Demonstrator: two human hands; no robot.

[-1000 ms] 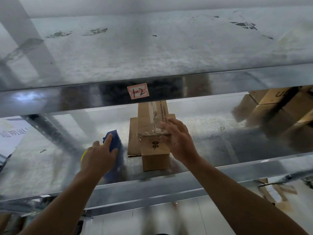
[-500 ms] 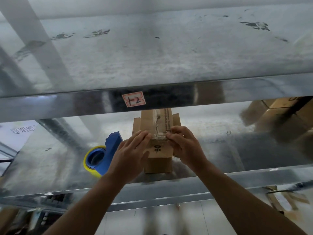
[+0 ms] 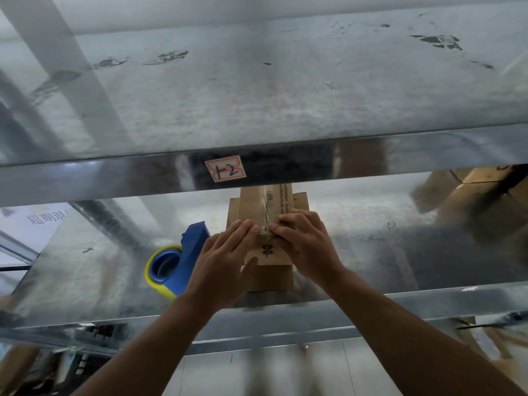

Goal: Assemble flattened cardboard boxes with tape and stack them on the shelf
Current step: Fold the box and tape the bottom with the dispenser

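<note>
A small brown cardboard box (image 3: pixel 270 277) stands on the metal shelf (image 3: pixel 400 270), with a strip of clear tape along its top seam. More flat cardboard (image 3: pixel 300 200) lies just behind it. My left hand (image 3: pixel 225 261) lies on the box's left top with fingers straight, thumb against its front. My right hand (image 3: pixel 305 244) presses on the right top, fingertips at the taped seam. Left of the box lies a blue tape dispenser (image 3: pixel 183 255) with a yellow roll.
An upper metal shelf (image 3: pixel 257 90) spans above, its front rail carrying a label marked 12 (image 3: pixel 226 168). Several brown boxes (image 3: pixel 483 201) stand at the right of the middle shelf. Cardboard scraps (image 3: pixel 485 344) lie below at the right.
My left hand let go of the tape dispenser and moved right onto the box. Both hands now press the top beside the taped seam.
</note>
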